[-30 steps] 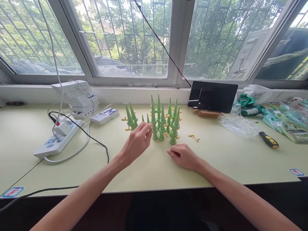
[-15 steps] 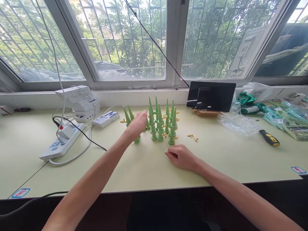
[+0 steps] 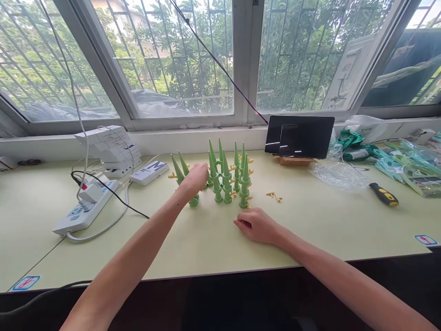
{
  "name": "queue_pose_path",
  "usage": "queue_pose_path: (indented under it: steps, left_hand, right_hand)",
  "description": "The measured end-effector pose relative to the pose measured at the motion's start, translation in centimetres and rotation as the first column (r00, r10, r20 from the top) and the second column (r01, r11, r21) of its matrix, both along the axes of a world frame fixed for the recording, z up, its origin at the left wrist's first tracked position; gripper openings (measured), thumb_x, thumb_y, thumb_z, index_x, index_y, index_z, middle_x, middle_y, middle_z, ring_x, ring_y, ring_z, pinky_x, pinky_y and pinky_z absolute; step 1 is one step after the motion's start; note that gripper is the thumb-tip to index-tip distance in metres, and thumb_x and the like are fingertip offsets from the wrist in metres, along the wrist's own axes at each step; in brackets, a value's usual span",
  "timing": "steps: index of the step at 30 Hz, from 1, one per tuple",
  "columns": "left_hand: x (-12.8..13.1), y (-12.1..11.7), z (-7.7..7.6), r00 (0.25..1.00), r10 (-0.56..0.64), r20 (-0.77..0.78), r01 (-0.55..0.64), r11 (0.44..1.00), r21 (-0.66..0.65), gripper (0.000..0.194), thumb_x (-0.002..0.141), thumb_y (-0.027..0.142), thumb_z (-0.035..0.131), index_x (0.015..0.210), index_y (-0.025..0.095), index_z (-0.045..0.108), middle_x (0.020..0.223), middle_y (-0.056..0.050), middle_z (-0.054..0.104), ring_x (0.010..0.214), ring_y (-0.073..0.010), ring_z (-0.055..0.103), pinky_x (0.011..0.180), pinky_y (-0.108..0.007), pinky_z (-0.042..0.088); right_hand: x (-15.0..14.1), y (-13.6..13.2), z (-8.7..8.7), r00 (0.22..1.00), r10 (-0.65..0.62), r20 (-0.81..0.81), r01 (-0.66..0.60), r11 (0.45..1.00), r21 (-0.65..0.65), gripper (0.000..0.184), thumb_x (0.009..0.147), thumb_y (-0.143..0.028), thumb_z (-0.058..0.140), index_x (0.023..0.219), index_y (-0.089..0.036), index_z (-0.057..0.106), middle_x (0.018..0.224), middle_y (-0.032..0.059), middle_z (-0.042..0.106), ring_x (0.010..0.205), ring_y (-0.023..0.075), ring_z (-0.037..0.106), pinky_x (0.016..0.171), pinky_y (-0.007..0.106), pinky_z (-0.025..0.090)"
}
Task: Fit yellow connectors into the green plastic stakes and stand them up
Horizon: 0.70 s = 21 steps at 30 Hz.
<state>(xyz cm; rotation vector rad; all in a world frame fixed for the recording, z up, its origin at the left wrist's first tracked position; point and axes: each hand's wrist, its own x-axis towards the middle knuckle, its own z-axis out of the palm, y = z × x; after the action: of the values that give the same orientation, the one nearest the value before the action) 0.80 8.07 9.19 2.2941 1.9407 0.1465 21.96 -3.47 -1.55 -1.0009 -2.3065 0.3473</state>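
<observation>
My read on the step: working the green spikes (image 3: 226,185) at 12 o'clock, left-handed.
Right hand (image 3: 257,225) at 1 o'clock on the surface (image 3: 206,248), fingers loosely curled, nothing seen in them. Spikes stand clustered 11 to 12; loose yellow pieces (image 3: 278,199) lie past my right hand, 1 o'clock. Left hand (image 3: 197,180) at 11, in among the spikes; fingers hidden, can't tell if open or holding. Next move probably needs straight up-or-down motion, no bumping neighbours. Vs 1 s ago: left hand deeper in, right hand parked.
</observation>
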Motion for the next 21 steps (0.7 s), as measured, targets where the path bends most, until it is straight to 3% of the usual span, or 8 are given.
queue_pose_path:
  steps: [6, 14, 21]
  left_hand:
    - [0.04, 0.19, 0.15, 1.0, -0.012, -0.001, 0.012, 0.999, 0.04, 0.031, 0.072, -0.008, 0.048, 0.092, 0.013, 0.059, 0.089, -0.012, 0.062, 0.055, -0.0155, 0.059, 0.049, -0.025, 0.041]
    - [0.2, 0.66, -0.09, 1.0, -0.004, -0.011, 0.005, 0.995, 0.104, 0.026, 0.071, -0.006, 0.049, 0.082, 0.013, 0.061, 0.072, -0.007, 0.057, 0.056, -0.0155, 0.052, 0.053, -0.027, 0.04]
    - [0.41, 0.7, -0.39, 1.0, -0.008, -0.003, 0.008, 0.986, 0.165, 0.024, 0.066, -0.008, 0.046, 0.063, 0.016, 0.048, 0.062, -0.001, 0.042, 0.05, -0.0093, 0.032, 0.05, -0.026, 0.026]
  right_hand:
    - [0.06, 0.03, -0.04, 1.0, 0.001, 0.011, -0.001, 1.0, -0.004, 0.037, 0.093, -0.018, 0.053, 0.06, -0.02, 0.036, 0.057, -0.0043, 0.037, 0.054, 0.0103, 0.027, 0.056, 0.025, 0.025]
    - [0.08, -0.02, 0.04, 1.0, 0.0, 0.03, 0.0, 1.0, -0.007, 0.037, 0.093, -0.017, 0.055, 0.06, -0.019, 0.038, 0.058, -0.0043, 0.037, 0.054, 0.0102, 0.027, 0.056, 0.025, 0.025]
    - [0.05, -0.04, 0.12, 0.999, 0.003, 0.04, -0.003, 1.0, 0.001, 0.038, 0.094, -0.018, 0.053, 0.06, -0.019, 0.036, 0.058, -0.0045, 0.036, 0.054, 0.0103, 0.028, 0.056, 0.024, 0.025]
